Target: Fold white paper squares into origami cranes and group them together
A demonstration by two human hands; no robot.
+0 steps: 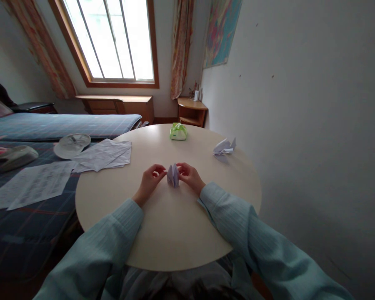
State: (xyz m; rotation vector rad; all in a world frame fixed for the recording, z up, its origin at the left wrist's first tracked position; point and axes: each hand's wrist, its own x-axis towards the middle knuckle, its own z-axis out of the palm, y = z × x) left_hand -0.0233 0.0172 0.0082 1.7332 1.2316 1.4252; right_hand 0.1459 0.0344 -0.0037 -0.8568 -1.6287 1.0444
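**Folded paper held at the centre of a round worktop**

We sit at a round, pale worktop (162, 233) pushed close to a bare grey wall (300, 125), with daylight coming through a barred window (112, 39) framed by patterned curtains (181, 46). A bed (28, 233) with a blue checked cover runs along our left, touching the worktop's edge. Our left hand (150, 180) and right hand (190, 175) meet over the middle of the surface, fingers closed in a pinch on either side of a small folded paper piece (173, 175) that stands upright between them. Both arms wear light blue sleeves. Beyond the hands, a green tissue pack (178, 131) rests near the far rim, and a finished paper figure (224, 148) lies well apart to the right. Loose white sheets (104, 155) overlap the left rim; more printed pages (34, 183) and a white round fan (71, 144) lie on the bed. A small wooden corner table (192, 110) stands under a colourful wall map (221, 31). Nothing lies between our hands and the paper.
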